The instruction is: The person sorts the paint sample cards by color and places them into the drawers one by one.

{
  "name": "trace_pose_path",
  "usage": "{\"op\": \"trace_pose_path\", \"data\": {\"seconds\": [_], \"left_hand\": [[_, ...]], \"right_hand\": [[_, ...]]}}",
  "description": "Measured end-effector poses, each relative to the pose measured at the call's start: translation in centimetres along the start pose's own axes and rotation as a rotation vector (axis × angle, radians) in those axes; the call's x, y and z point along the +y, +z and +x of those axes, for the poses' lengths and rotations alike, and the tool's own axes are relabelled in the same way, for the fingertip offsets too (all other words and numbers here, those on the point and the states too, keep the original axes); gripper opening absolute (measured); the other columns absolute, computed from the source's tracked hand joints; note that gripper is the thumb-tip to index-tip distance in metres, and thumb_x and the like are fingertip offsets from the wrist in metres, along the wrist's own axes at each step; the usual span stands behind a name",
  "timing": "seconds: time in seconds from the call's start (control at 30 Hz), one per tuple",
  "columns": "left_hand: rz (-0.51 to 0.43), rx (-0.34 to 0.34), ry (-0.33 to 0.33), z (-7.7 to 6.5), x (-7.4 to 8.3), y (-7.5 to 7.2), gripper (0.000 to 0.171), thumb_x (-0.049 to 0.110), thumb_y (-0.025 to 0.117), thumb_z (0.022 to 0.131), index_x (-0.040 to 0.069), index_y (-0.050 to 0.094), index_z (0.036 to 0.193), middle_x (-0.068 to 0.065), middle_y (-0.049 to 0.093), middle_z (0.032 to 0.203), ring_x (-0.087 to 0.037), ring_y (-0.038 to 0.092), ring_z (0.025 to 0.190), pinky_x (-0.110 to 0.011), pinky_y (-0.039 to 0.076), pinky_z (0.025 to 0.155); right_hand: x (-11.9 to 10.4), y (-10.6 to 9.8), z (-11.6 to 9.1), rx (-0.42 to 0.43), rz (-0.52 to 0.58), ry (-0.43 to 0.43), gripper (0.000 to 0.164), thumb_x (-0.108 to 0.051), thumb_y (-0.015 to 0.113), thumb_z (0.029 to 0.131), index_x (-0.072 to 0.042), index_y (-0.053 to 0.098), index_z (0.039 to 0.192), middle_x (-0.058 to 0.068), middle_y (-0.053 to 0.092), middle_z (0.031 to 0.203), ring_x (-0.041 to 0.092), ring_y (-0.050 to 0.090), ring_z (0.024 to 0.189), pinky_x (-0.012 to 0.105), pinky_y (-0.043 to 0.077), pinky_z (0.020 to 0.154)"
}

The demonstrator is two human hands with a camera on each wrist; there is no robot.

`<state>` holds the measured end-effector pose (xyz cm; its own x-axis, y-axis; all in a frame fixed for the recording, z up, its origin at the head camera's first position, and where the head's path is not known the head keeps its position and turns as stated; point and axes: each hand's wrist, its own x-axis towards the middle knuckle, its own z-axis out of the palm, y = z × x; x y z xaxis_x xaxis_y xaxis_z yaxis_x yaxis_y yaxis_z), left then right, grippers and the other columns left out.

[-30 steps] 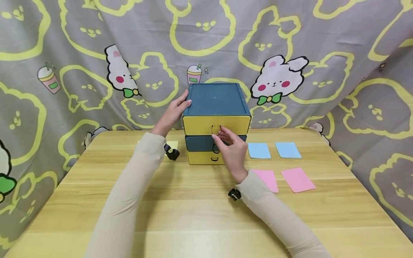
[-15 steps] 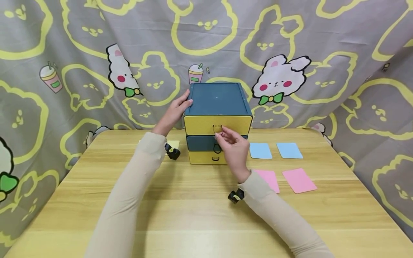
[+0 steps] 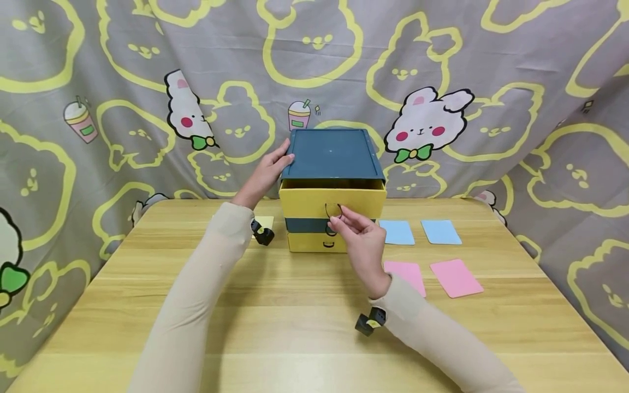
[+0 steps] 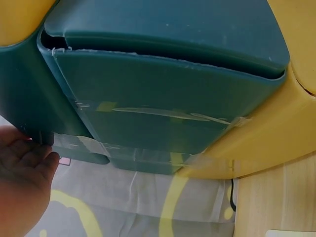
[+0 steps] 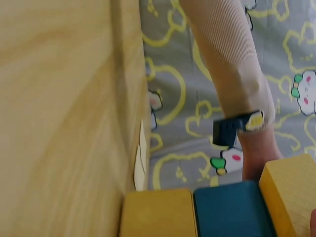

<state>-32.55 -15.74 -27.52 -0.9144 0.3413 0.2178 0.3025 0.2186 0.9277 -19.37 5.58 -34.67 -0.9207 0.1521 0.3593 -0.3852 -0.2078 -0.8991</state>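
A small chest of drawers [image 3: 334, 153] has a dark blue top, yellow top and bottom drawers and a blue middle one. Its top yellow drawer [image 3: 304, 203] stands partly pulled out, with a dark gap under the lid. Pinched between the thumb and fingers of my right hand [image 3: 363, 237] is that drawer's thin loop handle [image 3: 332, 212]. My left hand [image 3: 267, 172] rests against the chest's upper left edge, also seen touching its blue side in the left wrist view. In the right wrist view, the pulled drawer front [image 5: 291, 192] juts past the others.
Two blue cards [image 3: 440, 232] and two pink cards [image 3: 457, 278] lie on the wooden table [image 3: 295, 327] to the right. Pale yellow paper [image 3: 265, 222] is partly hidden behind the left wrist. A patterned grey curtain [image 3: 344, 65] hangs behind the chest.
The top drawer has come out toward me from shut to partly open, and my right hand has moved nearer with its handle. My left hand has stayed on the chest's edge.
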Motion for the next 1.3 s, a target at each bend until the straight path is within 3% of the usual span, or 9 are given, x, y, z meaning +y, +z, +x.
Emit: {"op": "trace_pose_path", "data": {"seconds": [0.27,0.57,0.9,1.1,1.3], "left_hand": [[0.018,0.021,0.013,0.4,-1.0,-0.1,0.064,0.034,0.043,0.1,0.014,0.013,0.152,0.001,0.006,0.16,-0.01,0.007,0.146,-0.033,0.013,0.119],[-0.001,-0.022,-0.029,-0.6,0.9,0.2,0.064,0.029,0.041,0.101,0.011,0.008,0.152,0.0,0.001,0.16,-0.014,0.003,0.147,-0.035,0.01,0.119],[0.007,-0.01,-0.033,-0.9,1.6,0.4,0.064,0.027,0.041,0.101,0.008,0.009,0.152,0.003,0.003,0.16,-0.013,0.004,0.147,-0.033,0.012,0.119],[0.008,-0.009,-0.033,-0.6,1.2,0.3,0.064,0.026,0.042,0.101,0.008,0.008,0.152,0.001,0.002,0.16,-0.013,0.003,0.147,-0.034,0.011,0.119],[0.012,-0.009,-0.029,-0.9,1.6,0.4,0.063,0.025,0.04,0.101,0.006,0.007,0.152,0.0,0.002,0.16,-0.015,0.002,0.147,-0.035,0.01,0.119]], "right_hand": [[-1.1,-0.9,-2.5,-0.037,0.045,0.025,0.035,0.003,0.071,0.08,0.005,0.066,0.114,-0.005,0.073,0.082,0.012,0.071,0.075,0.033,0.056,0.078],[-2.1,-1.5,-4.7,-0.051,0.065,0.045,0.038,0.009,0.069,0.078,0.015,0.061,0.114,-0.005,0.073,0.079,0.01,0.071,0.071,0.032,0.056,0.077],[-1.8,-2.3,-5.7,-0.128,0.087,-0.059,0.033,0.01,0.068,0.079,0.016,0.063,0.111,-0.004,0.073,0.084,0.011,0.071,0.075,0.03,0.056,0.073],[-2.1,-4.7,-5.7,-0.261,0.06,-0.107,0.035,0.008,0.065,0.082,0.016,0.06,0.115,-0.001,0.074,0.096,0.012,0.071,0.085,0.03,0.055,0.078],[-1.9,-9.7,-4.3,-0.48,0.006,-0.334,0.032,0.02,0.063,0.077,0.011,0.067,0.107,0.003,0.073,0.1,0.014,0.071,0.086,0.028,0.056,0.069]]}}
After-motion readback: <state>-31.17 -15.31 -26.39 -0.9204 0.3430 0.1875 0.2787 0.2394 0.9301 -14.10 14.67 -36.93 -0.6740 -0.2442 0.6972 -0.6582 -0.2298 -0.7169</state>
